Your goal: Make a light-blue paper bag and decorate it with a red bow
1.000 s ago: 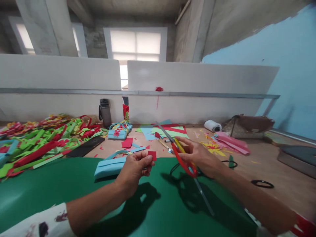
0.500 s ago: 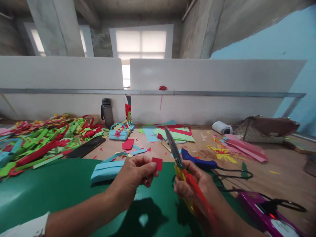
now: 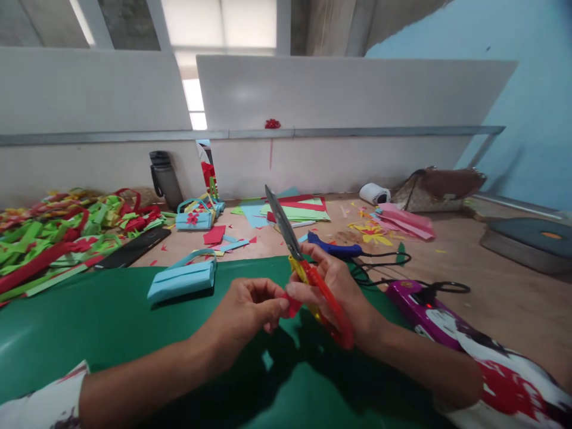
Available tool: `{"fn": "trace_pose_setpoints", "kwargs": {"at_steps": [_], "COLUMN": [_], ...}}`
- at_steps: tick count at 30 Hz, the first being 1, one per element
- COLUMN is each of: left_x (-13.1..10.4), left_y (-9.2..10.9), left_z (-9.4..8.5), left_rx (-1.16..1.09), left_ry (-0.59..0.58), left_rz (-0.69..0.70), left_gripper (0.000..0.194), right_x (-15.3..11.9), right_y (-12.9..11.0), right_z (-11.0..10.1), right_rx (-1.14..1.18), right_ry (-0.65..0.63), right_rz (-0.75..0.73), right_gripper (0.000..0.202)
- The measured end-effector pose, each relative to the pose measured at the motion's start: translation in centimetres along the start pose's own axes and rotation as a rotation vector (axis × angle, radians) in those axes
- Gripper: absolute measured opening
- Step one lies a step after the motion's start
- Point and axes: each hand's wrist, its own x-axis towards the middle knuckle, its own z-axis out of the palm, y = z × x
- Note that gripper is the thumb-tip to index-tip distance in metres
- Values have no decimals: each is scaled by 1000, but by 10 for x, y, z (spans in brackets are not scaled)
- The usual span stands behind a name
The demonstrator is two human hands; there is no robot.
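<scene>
Between the thumb and fingers of my left hand (image 3: 250, 313) is a small red piece of paper (image 3: 292, 305). My right hand (image 3: 333, 286) is closed around scissors (image 3: 328, 301) with red and yellow handles, their blades pointing up and away to the left. The thumb of that hand meets the red piece, which is partly hidden by fingers. Left of my hands, a light blue paper bag (image 3: 183, 281) with a handle lies on the green mat (image 3: 111, 333).
Behind the mat lie a blue glue gun (image 3: 335, 247), coloured sheets (image 3: 297, 210) and a small blue bag with a red flower (image 3: 194, 220). Paper strips (image 3: 58, 238) heap up at left beside a black phone (image 3: 134, 247) and bottle (image 3: 166, 179). A purple power strip (image 3: 420, 310) sits right.
My right hand has come left to my left hand, and its thumb now meets the red piece. The view has tilted down and turned right.
</scene>
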Motion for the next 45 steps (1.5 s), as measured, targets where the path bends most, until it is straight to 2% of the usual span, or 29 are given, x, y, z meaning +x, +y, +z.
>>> {"fn": "trace_pose_setpoints", "kwargs": {"at_steps": [6,12,16,20,23,25,30,34,42,45], "left_x": [2,2,3,9,15,19,25,22,17,18], "left_y": [-9,18,31,32,35,38,39,40,40,39], "left_z": [1,-14,-20,-21,-18,-16,-11,-8,-5,-5], "left_rx": [-162,-279,-345,-383,-447,-493,-569,-600,-639,-675], "left_ry": [-1,165,256,280,298,306,305,293,260,231], "left_rz": [-38,146,181,163,161,150,109,97,96,112], "left_gripper": [15,19,19,19,20,21,22,21,17,17], "right_x": [2,-2,-10,-11,-8,-7,-10,-10,-13,-12], "right_y": [2,1,3,10,20,26,29,29,23,25], "right_z": [1,0,-5,-6,-7,-8,-8,-6,-3,-1], "right_rx": [39,-4,-22,-12,-35,-52,-94,-44,-97,-90], "right_ry": [39,42,-64,-83,-161,-197,-191,-176,-198,-155], "right_rz": [2,-52,-7,41,17,11,-27,-47,-85,-103], "right_gripper": [48,53,66,62,71,66,64,65,58,57]}}
